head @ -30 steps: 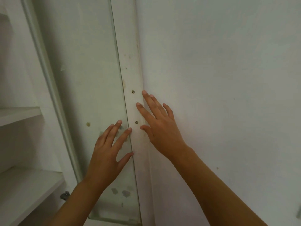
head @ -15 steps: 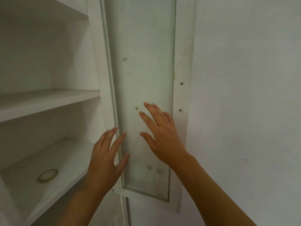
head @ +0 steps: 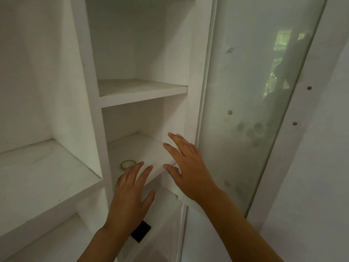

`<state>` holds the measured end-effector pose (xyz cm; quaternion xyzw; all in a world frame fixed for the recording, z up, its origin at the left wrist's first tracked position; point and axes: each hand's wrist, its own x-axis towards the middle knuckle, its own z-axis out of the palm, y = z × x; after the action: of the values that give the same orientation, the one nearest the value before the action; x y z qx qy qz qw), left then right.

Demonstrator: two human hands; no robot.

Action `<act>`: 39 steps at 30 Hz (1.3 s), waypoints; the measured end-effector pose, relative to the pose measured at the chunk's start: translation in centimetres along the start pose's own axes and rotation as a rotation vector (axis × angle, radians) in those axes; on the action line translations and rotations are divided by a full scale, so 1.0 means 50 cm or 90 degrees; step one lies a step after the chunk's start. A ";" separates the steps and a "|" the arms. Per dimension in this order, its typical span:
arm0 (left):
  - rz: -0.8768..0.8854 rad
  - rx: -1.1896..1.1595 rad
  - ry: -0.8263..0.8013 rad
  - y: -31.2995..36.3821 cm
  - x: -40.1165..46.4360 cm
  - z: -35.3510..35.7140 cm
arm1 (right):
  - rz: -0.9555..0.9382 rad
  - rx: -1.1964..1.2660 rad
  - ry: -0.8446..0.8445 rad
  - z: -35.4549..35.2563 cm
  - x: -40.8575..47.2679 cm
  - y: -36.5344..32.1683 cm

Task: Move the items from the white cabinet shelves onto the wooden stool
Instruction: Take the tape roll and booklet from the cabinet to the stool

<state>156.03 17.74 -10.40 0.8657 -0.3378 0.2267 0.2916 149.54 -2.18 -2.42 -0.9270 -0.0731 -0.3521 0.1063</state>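
Matt white painted cabinet shelves [head: 141, 90], smudged glossy glass door [head: 251, 103], translucent glossy tape roll [head: 127, 164]

The left hand [head: 130, 193] partly hides a ring [head: 127, 164], perhaps tape.

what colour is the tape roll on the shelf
Pale yellowish, see-through tape roll, seen in the head view.

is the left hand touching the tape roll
Cannot tell: in the head view the left hand's fingertips overlap the tape roll's edge, hiding any gap.
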 end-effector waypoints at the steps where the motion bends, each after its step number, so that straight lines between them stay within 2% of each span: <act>1: -0.005 0.004 0.001 -0.012 -0.011 0.005 | -0.010 0.014 -0.008 0.018 0.010 -0.002; 6: -0.010 0.037 0.035 -0.052 -0.034 0.068 | -0.052 0.092 -0.045 0.114 0.074 0.017; 14: -0.052 0.187 0.083 -0.044 -0.023 0.116 | -0.140 0.232 -0.139 0.260 0.133 0.084; 19: -0.064 0.249 0.110 -0.044 -0.023 0.124 | -0.172 0.347 -0.237 0.331 0.147 0.105; 22: -0.090 0.276 0.124 -0.037 -0.021 0.126 | -0.207 0.362 -0.285 0.357 0.162 0.113; 28: -0.120 0.289 0.149 -0.022 -0.018 0.124 | -0.248 0.370 -0.304 0.365 0.162 0.117; 36: -0.138 0.279 0.163 -0.012 -0.013 0.125 | -0.230 0.458 -0.239 0.369 0.162 0.138; 39: -0.154 0.281 0.154 -0.002 -0.015 0.127 | -0.242 0.454 -0.278 0.360 0.173 0.138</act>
<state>156.85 13.96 -15.51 0.9090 -0.1368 0.3602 0.1592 168.88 -3.85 -10.81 -0.8551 -0.3789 -0.1146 0.3347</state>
